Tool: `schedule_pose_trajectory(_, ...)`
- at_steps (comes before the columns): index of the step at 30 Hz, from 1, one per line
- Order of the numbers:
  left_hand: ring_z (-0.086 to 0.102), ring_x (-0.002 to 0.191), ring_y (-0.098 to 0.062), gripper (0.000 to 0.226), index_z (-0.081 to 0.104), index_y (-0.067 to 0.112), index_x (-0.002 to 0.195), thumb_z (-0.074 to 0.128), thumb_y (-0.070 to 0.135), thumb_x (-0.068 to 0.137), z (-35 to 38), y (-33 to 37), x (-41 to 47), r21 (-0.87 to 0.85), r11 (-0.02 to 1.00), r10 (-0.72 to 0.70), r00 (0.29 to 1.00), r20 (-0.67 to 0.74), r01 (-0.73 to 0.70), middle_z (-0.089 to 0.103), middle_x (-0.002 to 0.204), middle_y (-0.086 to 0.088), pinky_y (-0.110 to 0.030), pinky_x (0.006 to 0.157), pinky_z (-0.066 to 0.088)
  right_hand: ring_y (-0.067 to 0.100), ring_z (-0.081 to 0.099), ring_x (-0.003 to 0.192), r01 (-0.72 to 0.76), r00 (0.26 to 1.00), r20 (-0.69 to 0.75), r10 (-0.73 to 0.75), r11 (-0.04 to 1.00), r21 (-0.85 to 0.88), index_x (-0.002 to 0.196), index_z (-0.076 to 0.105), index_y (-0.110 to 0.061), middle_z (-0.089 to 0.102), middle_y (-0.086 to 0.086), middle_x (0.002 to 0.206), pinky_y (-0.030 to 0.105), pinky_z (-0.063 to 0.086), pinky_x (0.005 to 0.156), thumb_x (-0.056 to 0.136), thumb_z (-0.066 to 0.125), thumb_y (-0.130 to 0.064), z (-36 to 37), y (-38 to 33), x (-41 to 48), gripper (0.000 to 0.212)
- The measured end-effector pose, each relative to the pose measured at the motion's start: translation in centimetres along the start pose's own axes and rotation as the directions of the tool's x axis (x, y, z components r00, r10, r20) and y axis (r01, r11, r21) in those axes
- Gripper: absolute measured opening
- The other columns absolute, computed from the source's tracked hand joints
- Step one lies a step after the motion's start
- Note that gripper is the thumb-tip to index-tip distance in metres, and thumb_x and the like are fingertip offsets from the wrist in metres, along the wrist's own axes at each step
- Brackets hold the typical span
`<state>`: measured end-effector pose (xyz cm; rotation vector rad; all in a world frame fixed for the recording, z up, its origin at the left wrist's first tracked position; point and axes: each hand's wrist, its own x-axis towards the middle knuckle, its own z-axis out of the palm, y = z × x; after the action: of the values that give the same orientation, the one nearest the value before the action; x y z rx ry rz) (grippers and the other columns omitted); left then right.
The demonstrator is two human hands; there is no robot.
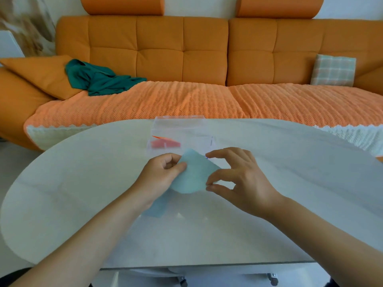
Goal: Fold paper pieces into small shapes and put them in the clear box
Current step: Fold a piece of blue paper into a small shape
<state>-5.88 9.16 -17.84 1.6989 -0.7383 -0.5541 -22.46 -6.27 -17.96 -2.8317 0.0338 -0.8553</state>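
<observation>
Aloft, paper (194, 176) in left grip (160, 174)

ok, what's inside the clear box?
One folded red-orange paper shape lies in the clear box, left side. The light blue paper held in front covers part of its near right; anything there is unseen.

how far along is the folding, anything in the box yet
Done: one red folded shape lies in the clear box. In hand: the left hand and right hand both pinch a light blue paper over the table, curved, with no crease showing. Left: fold it small and box it.
</observation>
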Motion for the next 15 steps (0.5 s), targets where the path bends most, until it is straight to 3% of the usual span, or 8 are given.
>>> schedule_pose_trajectory(4,0.070,0.077,-0.009,0.016,0.074,0.019,0.094,0.062,0.007,0.094,0.5,0.1,-0.2,0.060,0.998,0.017,0.997,0.074,-0.021,0.078,0.089,0.005,-0.025,0.075,0.053,0.010,0.054,0.119,-0.183,0.983,0.014,0.183,0.977,0.110,0.085,0.072,-0.035,0.058,-0.012,0.130,0.032,0.040,0.096,0.086,0.069,-0.043,0.4,-0.1,-0.3,0.009)
schedule_pose_trajectory(6,0.071,0.081,-0.014,0.019,0.074,0.018,0.100,0.061,0.005,0.094,0.8,0.3,-0.4,0.045,0.998,0.026,0.991,0.135,-0.032,0.078,0.093,0.001,-0.032,0.079,0.056,-0.003,0.056,0.112,-0.374,0.927,0.070,0.369,0.891,0.258,0.082,0.072,-0.034,0.060,-0.019,0.124,0.019,0.043,0.094,0.085,0.073,-0.039,0.2,-0.3,-0.3,0.005)
schedule_pose_trajectory(8,0.072,0.083,-0.017,0.023,0.074,0.017,0.103,0.057,0.002,0.096,1.2,0.5,-0.7,0.040,0.999,0.028,0.985,0.169,-0.035,0.078,0.093,-0.001,-0.028,0.076,0.057,-0.004,0.061,0.088,-0.551,0.830,0.159,0.535,0.740,0.387,0.077,0.073,-0.032,0.069,-0.020,0.102,0.012,0.046,0.078,0.082,0.077,-0.036,-0.1,-0.3,-0.1,0.008)
schedule_pose_trajectory(11,0.074,0.084,-0.019,0.028,0.073,0.013,0.101,0.047,0.003,0.098,1.5,0.9,-1.1,0.022,1.000,-0.006,0.984,0.180,0.002,0.077,0.089,-0.007,-0.025,0.072,0.057,0.004,0.052,0.056,-0.662,0.733,0.248,0.633,0.583,0.470,0.070,0.073,-0.027,0.067,-0.013,0.067,0.017,0.044,0.057,0.081,0.079,-0.031,-0.3,-0.1,0.1,0.013)
schedule_pose_trajectory(13,0.073,0.083,-0.021,0.025,0.072,0.010,0.100,0.047,0.016,0.099,1.7,1.1,-1.4,-0.029,0.999,-0.020,0.982,0.186,0.025,0.076,0.089,-0.010,-0.034,0.075,0.058,0.003,0.053,0.054,-0.677,0.718,0.267,0.643,0.556,0.482,0.070,0.073,-0.026,0.068,-0.012,0.064,0.016,0.043,0.055,0.081,0.079,-0.029,-0.5,-0.2,0.3,0.013)
schedule_pose_trajectory(15,0.074,0.080,-0.020,0.014,0.071,0.016,0.101,0.061,0.024,0.095,1.9,1.0,-1.6,0.010,1.000,0.020,0.987,0.159,-0.022,0.076,0.089,-0.004,-0.036,0.078,0.057,0.010,0.058,0.059,-0.676,0.711,0.281,0.644,0.517,0.526,0.072,0.073,-0.023,0.072,-0.003,0.069,0.027,0.047,0.058,0.082,0.078,-0.028,-0.6,-0.4,0.3,0.012)
